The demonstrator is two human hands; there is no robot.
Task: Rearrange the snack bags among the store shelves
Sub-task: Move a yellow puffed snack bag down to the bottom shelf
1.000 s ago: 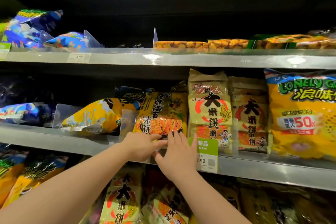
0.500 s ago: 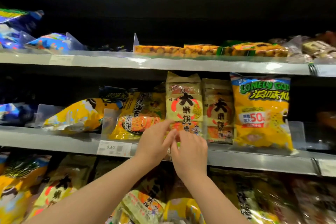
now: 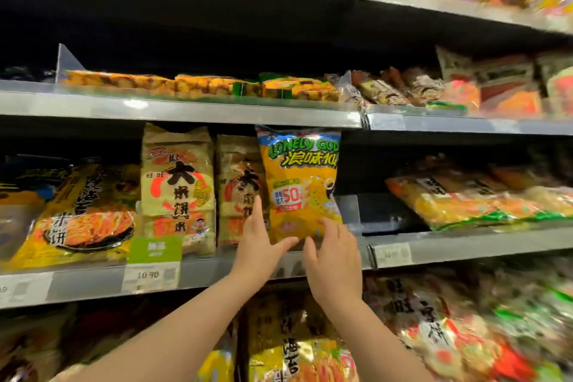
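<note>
Grey metal shelves (image 3: pixel 217 113) in tiers, black back panel (image 3: pixel 186 28) behind. Clear plastic divider (image 3: pixel 65 63) upright on upper tier. Green label (image 3: pixel 155 249) above white price tag (image 3: pixel 148 275) on lower shelf front. Light glare on upper shelf front.

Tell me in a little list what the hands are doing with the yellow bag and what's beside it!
Bag: yellow Lonely God snack bag, upright at the middle shelf
Left hand: straight fingers along the bag's left edge, thumb at its bottom edge
Right hand: touching the bag's lower right corner; grip unclear
Left neighbour: beige rice cracker bags
Right neighbour: clear divider
</note>
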